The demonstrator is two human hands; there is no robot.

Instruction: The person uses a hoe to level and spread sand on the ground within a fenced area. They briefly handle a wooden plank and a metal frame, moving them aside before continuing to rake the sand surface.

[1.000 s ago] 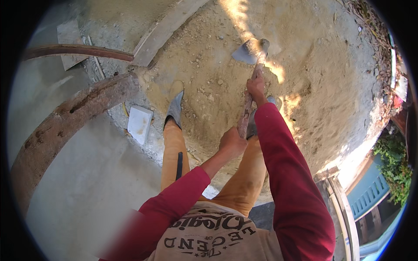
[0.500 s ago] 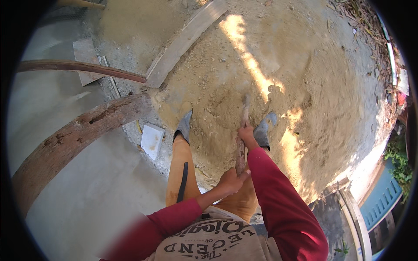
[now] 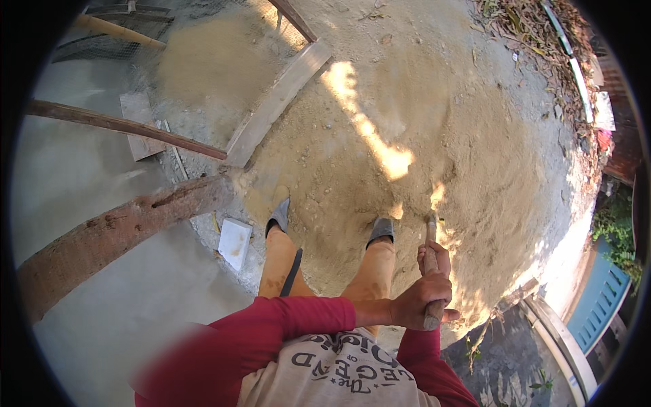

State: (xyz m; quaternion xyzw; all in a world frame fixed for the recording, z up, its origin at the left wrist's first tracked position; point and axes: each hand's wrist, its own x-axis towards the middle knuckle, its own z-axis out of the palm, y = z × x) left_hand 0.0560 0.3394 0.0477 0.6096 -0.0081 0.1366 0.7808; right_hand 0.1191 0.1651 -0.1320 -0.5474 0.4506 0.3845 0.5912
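Both hands are now drawn in close to the body, where a second ago they reach far out over the pale, dry sand heap (image 3: 434, 156) with a grey metal blade showing at the end of the shaft. The worn wooden tool handle (image 3: 430, 271) now stands nearly upright just beside the right leg, and the blade is no longer in view; whether it lies buried in the sand or is hidden behind the hands cannot be told. The left hand (image 3: 419, 304) is clenched around the upper end of the handle, its red sleeve crossing in front of the body, and the right hand (image 3: 437, 256) is wrapped around the shaft just below it, fingers closed on the wood. The view has swung as well: more of the heap's far side and the litter of dry leaves along its upper right edge now show. The person stands on the near slope of the heap, grey shoes planted apart, the left shoe (image 3: 278, 217) near the heap's left edge and the right shoe (image 3: 382, 230) just beside the handle. To the left, well apart from the hands, a small white square tile (image 3: 234, 243) lies at the foot of the heap, a rusty brown curved beam (image 3: 115, 230) runs beside it, and a pale wooden plank (image 3: 278, 102) borders the sand. Judging by the pulled-in handle, a stroke across the sand looks finished rather than begun.
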